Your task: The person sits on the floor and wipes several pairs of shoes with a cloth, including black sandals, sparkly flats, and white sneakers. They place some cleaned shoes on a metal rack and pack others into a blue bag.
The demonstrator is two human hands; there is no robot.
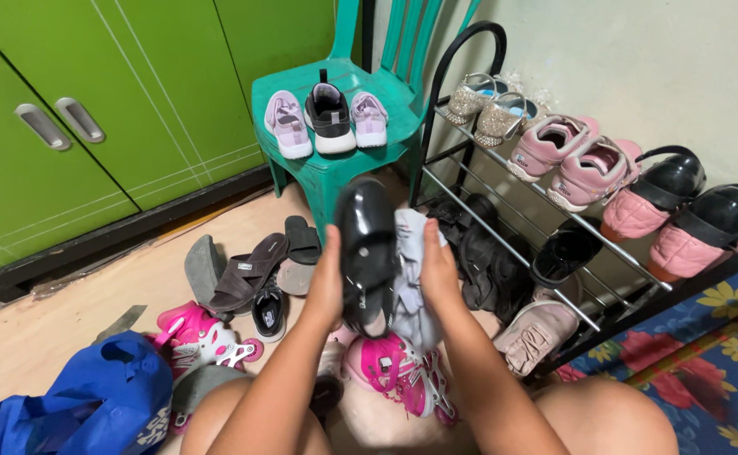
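Left hand (327,291) grips a glossy black shoe (366,253); right hand (436,278) presses a grey cloth (409,278) against it, apparently mid-wipe; floor shoes remain.

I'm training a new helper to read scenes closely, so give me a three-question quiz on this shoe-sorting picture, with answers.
1. True or false: the left hand holds a glossy black shoe.
2. What does the right hand press against that shoe?
A. a brush
B. a grey cloth
C. a sponge
3. Fill in: on the green plastic chair a black and white sneaker stands between two ______ shoes.

Key
1. True.
2. B, the grey cloth.
3. Lilac; the lilac shoes flank the sneaker.
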